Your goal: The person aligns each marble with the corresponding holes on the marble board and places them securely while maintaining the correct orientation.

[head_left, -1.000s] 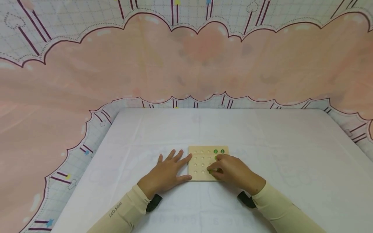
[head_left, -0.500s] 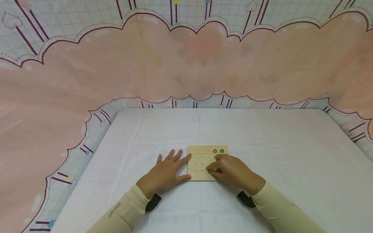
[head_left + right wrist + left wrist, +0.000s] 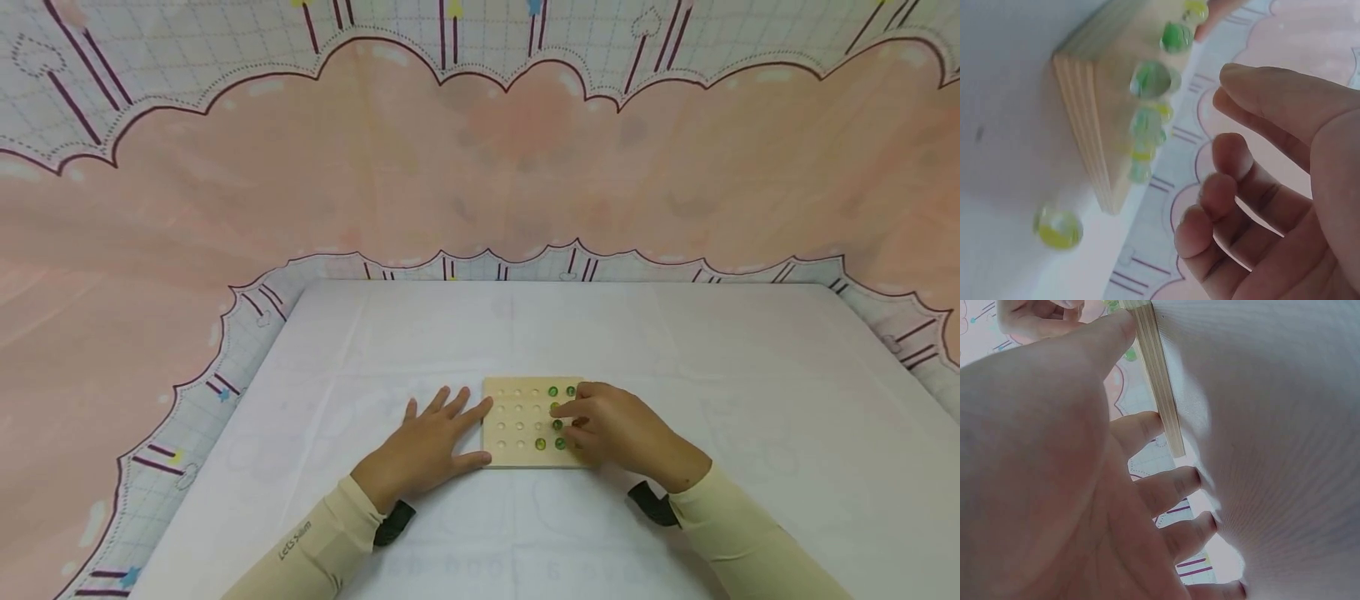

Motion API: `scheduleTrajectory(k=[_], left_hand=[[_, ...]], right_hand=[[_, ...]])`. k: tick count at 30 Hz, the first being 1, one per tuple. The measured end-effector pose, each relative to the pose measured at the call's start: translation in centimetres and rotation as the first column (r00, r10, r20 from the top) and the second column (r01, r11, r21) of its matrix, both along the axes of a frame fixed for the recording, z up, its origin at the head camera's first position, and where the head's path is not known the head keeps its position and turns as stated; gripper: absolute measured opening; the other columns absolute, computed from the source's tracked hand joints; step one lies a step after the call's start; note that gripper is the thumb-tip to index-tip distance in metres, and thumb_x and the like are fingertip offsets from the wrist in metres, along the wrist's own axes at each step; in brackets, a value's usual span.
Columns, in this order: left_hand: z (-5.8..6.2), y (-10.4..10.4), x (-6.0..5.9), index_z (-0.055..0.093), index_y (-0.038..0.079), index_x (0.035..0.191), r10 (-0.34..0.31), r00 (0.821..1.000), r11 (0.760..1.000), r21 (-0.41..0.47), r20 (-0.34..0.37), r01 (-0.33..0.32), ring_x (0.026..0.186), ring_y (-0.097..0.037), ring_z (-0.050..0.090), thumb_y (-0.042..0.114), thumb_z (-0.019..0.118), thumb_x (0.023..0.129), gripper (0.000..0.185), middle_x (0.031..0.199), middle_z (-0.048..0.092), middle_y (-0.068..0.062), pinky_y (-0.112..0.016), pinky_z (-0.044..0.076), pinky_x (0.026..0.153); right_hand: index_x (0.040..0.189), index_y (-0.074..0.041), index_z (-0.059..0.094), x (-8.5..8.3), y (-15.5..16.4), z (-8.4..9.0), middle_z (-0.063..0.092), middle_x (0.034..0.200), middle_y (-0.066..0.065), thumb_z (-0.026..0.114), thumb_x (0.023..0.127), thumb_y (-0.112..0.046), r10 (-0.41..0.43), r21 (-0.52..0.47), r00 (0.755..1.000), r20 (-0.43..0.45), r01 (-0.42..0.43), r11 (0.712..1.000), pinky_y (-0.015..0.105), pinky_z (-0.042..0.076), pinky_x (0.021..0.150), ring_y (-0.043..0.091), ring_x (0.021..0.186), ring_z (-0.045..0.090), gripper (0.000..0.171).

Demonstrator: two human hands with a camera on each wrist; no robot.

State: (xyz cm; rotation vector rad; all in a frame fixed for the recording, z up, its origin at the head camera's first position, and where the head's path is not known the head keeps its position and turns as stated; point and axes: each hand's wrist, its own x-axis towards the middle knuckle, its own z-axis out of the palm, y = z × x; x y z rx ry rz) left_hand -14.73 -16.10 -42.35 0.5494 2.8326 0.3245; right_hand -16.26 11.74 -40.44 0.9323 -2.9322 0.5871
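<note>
A square wooden board with rows of round holes lies on the white table. Green glass marbles sit in several holes on its right side, and in the right wrist view the marbles stand in a line along the board. My left hand lies flat with fingers spread, thumb and forefinger against the board's left edge. My right hand hovers over the board's right side, fingers loosely curled and holding nothing. One loose marble lies on the table beside the board.
A white cloth covers the table. A pink and grid-patterned curtain hangs round its far and side edges. Both sleeves reach in from the near edge.
My right hand has drawn back to the right from the board's front row, uncovering green marbles in the holes there. The left hand and board have stayed put.
</note>
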Motion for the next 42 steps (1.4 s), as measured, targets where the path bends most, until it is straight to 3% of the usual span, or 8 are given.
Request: scheduleTrajectory(k=[6,14,29,42], left_hand=[[0.2,0.1,0.2,0.031,0.034,0.157,0.009,1.000,1.000,0.012,0.011,-0.009,0.154,-0.037,0.018,0.062,0.058,0.093,0.075,0.165,0.027,-0.008,-0.072,0.017,0.116],[0.0,0.0,0.1,0.030,0.035,0.158,0.010,1.000,1.000,0.003,0.003,-0.010,0.155,-0.036,0.018,0.063,0.057,0.092,0.076,0.166,0.027,-0.007,-0.072,0.017,0.116],[-0.2,0.1,0.0,0.030,0.036,0.157,0.011,1.000,1.000,0.009,0.004,-0.011,0.155,-0.036,0.017,0.063,0.058,0.092,0.076,0.166,0.026,-0.007,-0.072,0.017,0.116],[-0.2,0.1,-0.1,0.029,0.036,0.158,0.003,1.000,1.000,0.013,-0.001,-0.003,0.155,-0.037,0.017,0.063,0.057,0.093,0.075,0.166,0.025,-0.008,-0.073,0.017,0.116]], right_hand=[[0.110,-0.015,0.079,0.1,1.8,-0.1,0.059,0.082,-0.009,0.076,0.088,-0.019,-0.046,-0.004,0.999,0.002,0.046,0.999,0.018,0.044,0.061,0.002,0.071,0.051,0.023],[0.108,-0.014,0.079,0.3,4.1,-0.4,0.060,0.081,-0.008,0.077,0.087,-0.015,-0.077,0.023,0.996,-0.049,0.078,0.997,0.017,0.043,0.058,0.004,0.067,0.047,0.021],[0.107,-0.014,0.079,-0.2,5.4,-0.4,0.062,0.085,-0.008,0.075,0.090,-0.018,-0.107,0.043,0.991,0.075,0.104,0.994,0.021,0.046,0.063,0.004,0.072,0.050,0.018],[0.105,-0.011,0.079,-0.7,5.9,-1.1,0.064,0.087,-0.007,0.081,0.083,-0.014,-0.131,0.045,0.975,0.180,0.125,0.991,0.027,0.053,0.071,0.006,0.079,0.058,0.022]])
